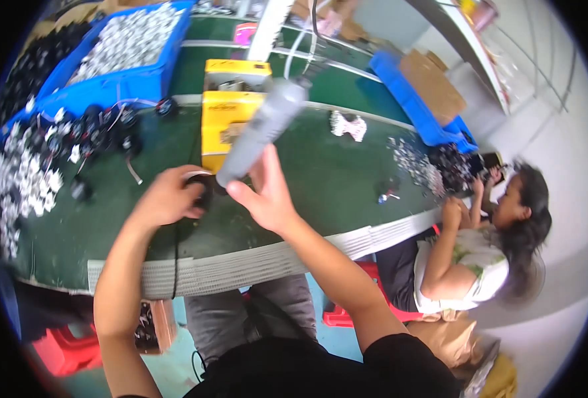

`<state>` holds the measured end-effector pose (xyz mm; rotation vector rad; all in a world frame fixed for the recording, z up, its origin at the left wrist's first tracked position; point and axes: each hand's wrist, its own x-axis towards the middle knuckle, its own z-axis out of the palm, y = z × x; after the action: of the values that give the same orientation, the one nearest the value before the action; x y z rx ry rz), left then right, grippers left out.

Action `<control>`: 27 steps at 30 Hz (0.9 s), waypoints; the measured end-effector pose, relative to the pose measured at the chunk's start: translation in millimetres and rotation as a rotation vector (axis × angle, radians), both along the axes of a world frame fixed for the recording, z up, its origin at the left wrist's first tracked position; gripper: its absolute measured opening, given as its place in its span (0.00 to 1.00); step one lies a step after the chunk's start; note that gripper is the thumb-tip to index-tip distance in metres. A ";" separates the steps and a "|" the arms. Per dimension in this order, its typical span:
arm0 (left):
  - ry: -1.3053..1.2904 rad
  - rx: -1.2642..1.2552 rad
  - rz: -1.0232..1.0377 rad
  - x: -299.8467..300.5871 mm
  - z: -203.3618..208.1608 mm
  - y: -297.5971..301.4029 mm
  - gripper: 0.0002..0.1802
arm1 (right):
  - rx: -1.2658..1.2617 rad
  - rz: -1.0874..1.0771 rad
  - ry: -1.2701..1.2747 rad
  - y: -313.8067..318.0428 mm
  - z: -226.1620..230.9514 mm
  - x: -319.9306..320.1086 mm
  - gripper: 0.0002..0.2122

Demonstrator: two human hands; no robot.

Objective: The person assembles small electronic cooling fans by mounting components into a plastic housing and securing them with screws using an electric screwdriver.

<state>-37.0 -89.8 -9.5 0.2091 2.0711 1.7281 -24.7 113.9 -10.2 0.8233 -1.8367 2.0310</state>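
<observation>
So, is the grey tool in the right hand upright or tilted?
Tilted: the grey tool leans up to the right from the right hand.

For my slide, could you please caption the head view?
Left hand steadies a black part while right hand holds a grey power screwdriver above the green table.

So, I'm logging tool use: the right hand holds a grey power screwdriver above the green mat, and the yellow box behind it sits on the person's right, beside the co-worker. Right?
Not quite. The head view shows the right hand holding the grey power screwdriver above the green mat, but the yellow box sits straight ahead, far from the co-worker.
</observation>
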 end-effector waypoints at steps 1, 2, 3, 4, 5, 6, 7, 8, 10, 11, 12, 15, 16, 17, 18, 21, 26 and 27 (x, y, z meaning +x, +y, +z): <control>0.114 -0.272 0.104 -1.0 19.7 -9.9 0.18 | 0.162 -0.130 0.055 35.6 6.1 0.4 0.36; 0.522 -0.533 0.226 -13.7 1.2 -42.8 0.18 | 0.152 -0.318 0.078 56.1 16.6 5.5 0.34; 0.682 -0.706 0.425 -13.6 9.3 -55.9 0.19 | 0.230 -0.633 0.055 85.7 19.9 9.3 0.31; 0.567 -0.836 0.551 -13.1 24.3 -64.2 0.22 | 0.359 -0.967 0.054 122.5 18.8 8.7 0.29; 0.676 -0.868 0.620 -20.7 12.1 -94.2 0.29 | 0.489 -1.187 0.131 172.7 4.3 0.5 0.29; 0.649 -0.902 0.704 -19.5 15.9 -93.2 0.32 | 0.710 -1.397 0.198 220.4 -8.7 0.6 0.30; 0.623 -0.935 0.790 -18.8 21.2 -92.8 0.35 | 0.939 -1.567 0.084 262.8 -18.1 7.3 0.35; 0.663 -0.961 0.807 -21.5 15.8 -101.0 0.39 | 0.967 -1.575 -0.163 287.6 -24.9 12.3 0.38; 0.645 -0.924 0.812 -13.9 29.5 -82.3 0.40 | 1.078 -1.481 -0.467 319.9 -36.6 25.9 0.36; 0.687 -0.873 0.796 -11.0 29.8 -77.6 0.38 | 1.028 -1.421 -0.423 317.8 -36.9 30.2 0.33; 0.687 -0.826 0.763 -5.8 38.3 -68.1 0.34 | 0.979 -1.356 -0.384 310.5 -34.3 32.5 0.31; 0.835 -0.390 0.565 -0.7 30.9 -51.2 0.18 | 0.884 -1.026 -0.116 232.2 -7.4 41.2 0.26; 0.770 -0.338 0.375 5.4 36.9 -39.4 0.17 | 0.795 -0.902 -0.090 202.1 4.0 48.4 0.26; 0.411 -0.115 0.154 9.6 43.1 -25.0 0.16 | 0.849 -0.813 0.124 182.5 8.8 53.3 0.26; 0.211 -0.033 -0.010 13.5 43.4 -12.7 0.16 | 0.878 -0.671 0.254 150.2 25.5 61.8 0.26; 0.011 0.274 -0.442 21.8 19.8 16.3 0.26 | 0.879 -0.223 0.373 90.1 31.7 71.8 0.26; -0.037 0.566 -0.431 18.5 8.4 -0.2 0.32 | 0.732 -0.025 0.622 28.4 52.7 30.5 0.30; -0.004 0.663 -0.337 17.0 7.7 -4.0 0.34 | 0.640 -0.094 0.638 25.6 48.7 20.9 0.29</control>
<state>-20.0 -93.8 -1.8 0.7025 1.2902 2.1105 -3.8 139.5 38.5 1.3156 -2.0481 0.9212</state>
